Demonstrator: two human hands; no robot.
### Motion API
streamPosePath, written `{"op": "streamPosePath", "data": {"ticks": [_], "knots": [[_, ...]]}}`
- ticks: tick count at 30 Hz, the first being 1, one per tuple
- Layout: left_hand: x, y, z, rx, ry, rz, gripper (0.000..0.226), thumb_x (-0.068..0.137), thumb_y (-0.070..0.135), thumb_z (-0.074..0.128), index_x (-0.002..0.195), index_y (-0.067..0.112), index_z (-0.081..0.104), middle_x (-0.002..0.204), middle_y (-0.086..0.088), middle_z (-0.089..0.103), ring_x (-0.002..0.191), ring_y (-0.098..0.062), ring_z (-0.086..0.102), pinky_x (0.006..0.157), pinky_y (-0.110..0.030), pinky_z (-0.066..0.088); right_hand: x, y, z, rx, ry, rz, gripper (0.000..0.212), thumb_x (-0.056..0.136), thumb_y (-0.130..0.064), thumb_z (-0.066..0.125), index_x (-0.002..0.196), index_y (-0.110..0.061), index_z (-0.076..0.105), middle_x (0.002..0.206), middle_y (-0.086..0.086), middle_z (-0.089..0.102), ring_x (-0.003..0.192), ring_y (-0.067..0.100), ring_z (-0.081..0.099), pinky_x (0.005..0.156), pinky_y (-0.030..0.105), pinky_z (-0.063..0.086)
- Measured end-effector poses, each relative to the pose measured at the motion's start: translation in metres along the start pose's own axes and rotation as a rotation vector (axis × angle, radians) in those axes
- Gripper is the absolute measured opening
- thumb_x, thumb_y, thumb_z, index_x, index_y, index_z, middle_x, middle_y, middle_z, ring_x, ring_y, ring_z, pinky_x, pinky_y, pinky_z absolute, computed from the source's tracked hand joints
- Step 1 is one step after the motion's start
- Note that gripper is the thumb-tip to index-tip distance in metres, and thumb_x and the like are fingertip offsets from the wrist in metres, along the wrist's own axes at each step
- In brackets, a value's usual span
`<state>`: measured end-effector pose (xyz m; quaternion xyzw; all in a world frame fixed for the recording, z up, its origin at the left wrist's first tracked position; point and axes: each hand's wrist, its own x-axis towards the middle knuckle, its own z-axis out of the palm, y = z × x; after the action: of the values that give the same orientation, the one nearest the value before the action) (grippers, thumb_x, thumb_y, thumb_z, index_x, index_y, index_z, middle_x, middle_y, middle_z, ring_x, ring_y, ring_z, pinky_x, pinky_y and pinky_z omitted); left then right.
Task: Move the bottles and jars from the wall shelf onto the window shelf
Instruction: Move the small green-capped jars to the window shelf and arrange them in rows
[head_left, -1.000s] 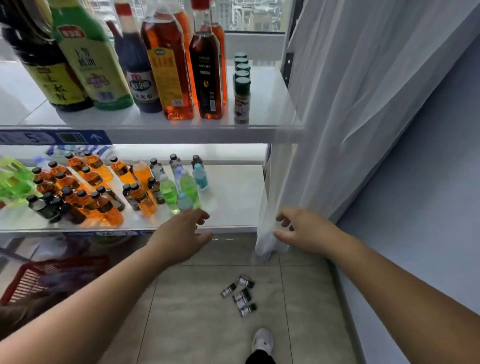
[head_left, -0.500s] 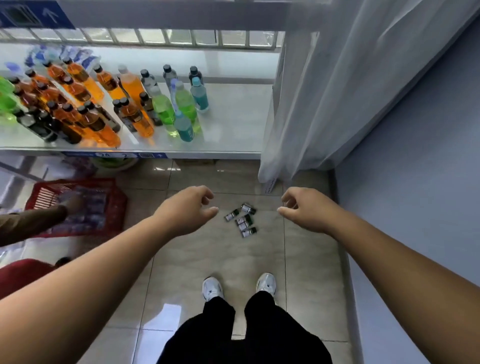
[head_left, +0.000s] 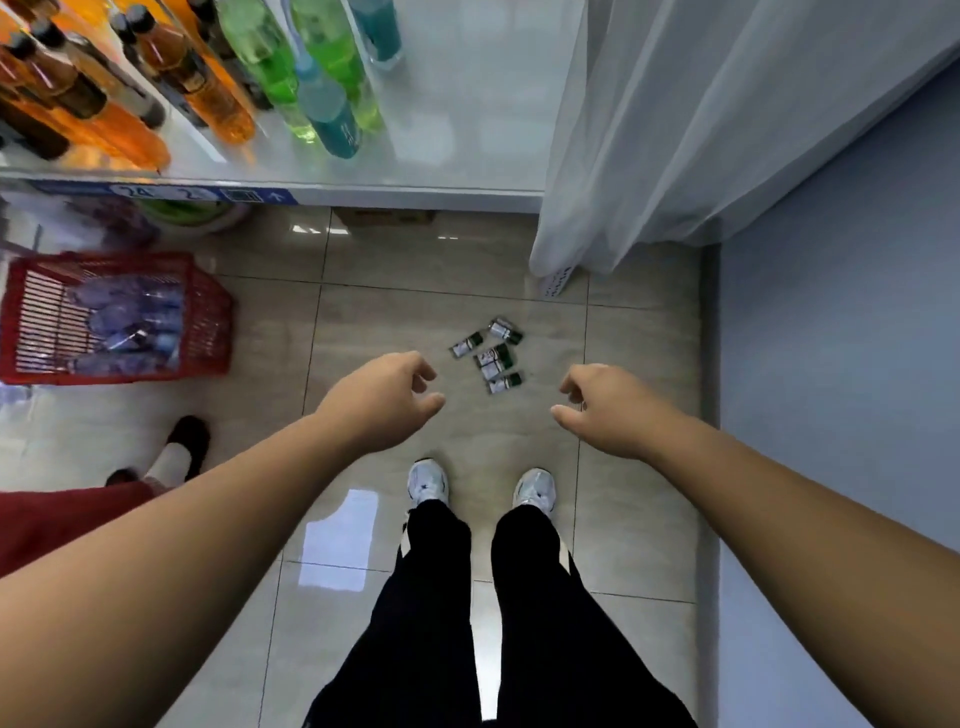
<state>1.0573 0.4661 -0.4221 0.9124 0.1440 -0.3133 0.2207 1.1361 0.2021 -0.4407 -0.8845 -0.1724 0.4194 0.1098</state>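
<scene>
- Five small spice jars with dark green caps and white labels (head_left: 491, 356) lie tipped over in a loose cluster on the beige tiled floor (head_left: 447, 291), between and just beyond my two hands. Some touch each other; I cannot tell which.
- I judge them light and rigid. Whether they are glass or plastic I cannot tell, so I would treat them as breakable. Lying on their sides they will roll on smooth tile, so I would pinch each across the body near the cap, where the label gives grip, rather than nudge it.
- My left hand (head_left: 382, 400) hovers above the floor, fingers loosely curled and part-spread, holding nothing.
- My right hand (head_left: 605, 410) mirrors it on the other side of the cluster, fingers curled inward, thumb out, also empty.
- Both hands look well above the jars, so I expect a crouch is needed before either can close on one.
- My white trainers (head_left: 428, 480) stand just behind the cluster; a careless step could kick a jar away.
- The white glossy shelf (head_left: 457, 156) sits ahead, carrying slim plastic bottles of orange, green and teal liquid (head_left: 332, 119), with bare space on its right side where I reckon the jars could go.
- A sheer white curtain (head_left: 649, 130) hangs beside that shelf's right end and could snag a raised hand.
- A red plastic basket holding clear bottles (head_left: 114, 319) sits on the floor to my left, well apart.
- Another person's dark shoe (head_left: 189, 439) shows at the left edge.
</scene>
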Motion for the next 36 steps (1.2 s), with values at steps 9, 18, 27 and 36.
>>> {"op": "streamPosePath", "data": {"ticks": [9,18,27,36], "knots": [[0.123,-0.041,0.071,0.141,-0.169,0.027,0.037,0.096,0.048,0.060,0.126,0.027,0.061,0.120,0.008,0.067,0.112,-0.019,0.062,0.096,-0.039,0.053,0.106,0.030,0.072,0.069,-0.014,0.071,0.041,0.098,-0.042,0.060,0.128,-0.015,0.060,0.127,0.008,0.063,0.116,0.028,0.060,0.098,0.040,0.051],[0.232,-0.065,0.164,0.182,-0.228,0.055,0.039,0.098,0.046,0.055,0.129,0.024,0.059,0.125,0.006,0.065,0.113,-0.021,0.061,0.091,-0.036,0.052,0.205,0.066,0.154,0.121,-0.056,0.140,0.043,0.100,-0.042,0.058,0.133,-0.014,0.058,0.131,0.007,0.061,0.118,0.027,0.059,0.099,0.040,0.050],[0.342,-0.088,0.253,0.179,-0.203,0.082,0.044,0.095,0.051,0.057,0.131,0.027,0.058,0.127,0.003,0.064,0.113,-0.023,0.062,0.093,-0.041,0.054,0.314,0.096,0.208,0.225,-0.017,0.186,0.035,0.098,-0.036,0.060,0.124,-0.012,0.065,0.121,0.009,0.066,0.110,0.028,0.062,0.087,0.033,0.050],[0.436,-0.108,0.353,0.121,-0.150,0.134,0.036,0.096,0.039,0.058,0.127,0.020,0.060,0.125,-0.003,0.065,0.114,-0.028,0.063,0.091,-0.040,0.054,0.419,0.126,0.297,0.566,0.007,0.373,0.046,0.096,-0.027,0.061,0.057,-0.024,0.037,0.060,-0.003,0.041,0.067,0.024,0.049,0.051,0.030,0.028]]}}
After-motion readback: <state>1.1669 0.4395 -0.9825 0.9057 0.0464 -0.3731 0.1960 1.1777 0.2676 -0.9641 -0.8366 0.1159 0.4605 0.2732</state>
